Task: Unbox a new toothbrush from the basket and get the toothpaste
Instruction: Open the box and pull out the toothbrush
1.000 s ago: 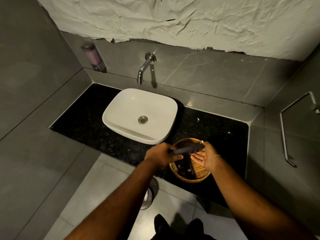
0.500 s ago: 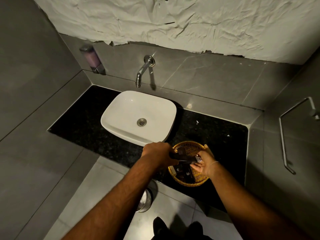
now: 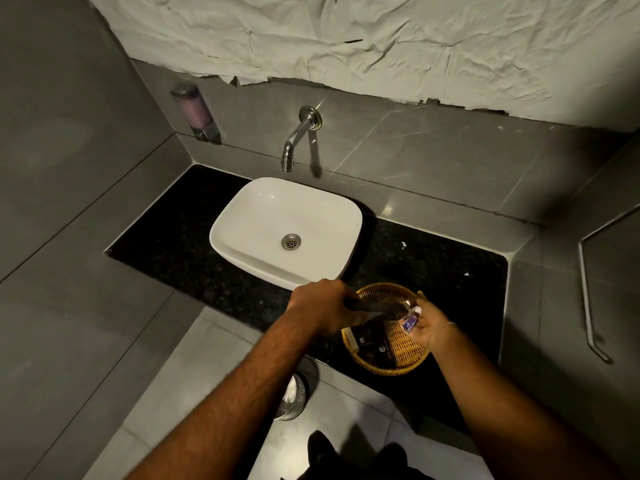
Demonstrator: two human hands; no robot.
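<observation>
left hand is closed around one end of a long, slim dark box, the toothbrush box, held level over the near-left part of the wicker basket. its other end reaches across to the right hand, which pinches a small tube between thumb and fingers just at the box's open tip, so the two things meet above the basket's middle. the tube is pale with a purple-blue printed panel and a whitish end; it looks like the toothpaste, though its print is too small to read. whether it is partly inside the box or only against it, i cannot tell.

the box is matte black or very dark grey, narrow, with no writing legible on the side that shows. beneath it, inside the basket, lie more dark packets, each bearing a small pale hexagon-like emblem; no words can be made out on them. one has a lighter end facing left.

the basket is round, woven, golden-brown, and sits on the black speckled counter near its front edge, just right of the white basin. a chrome spout comes from the grey tiled wall above the basin, and a soap dispenser with pinkish fill hangs to its left.
</observation>
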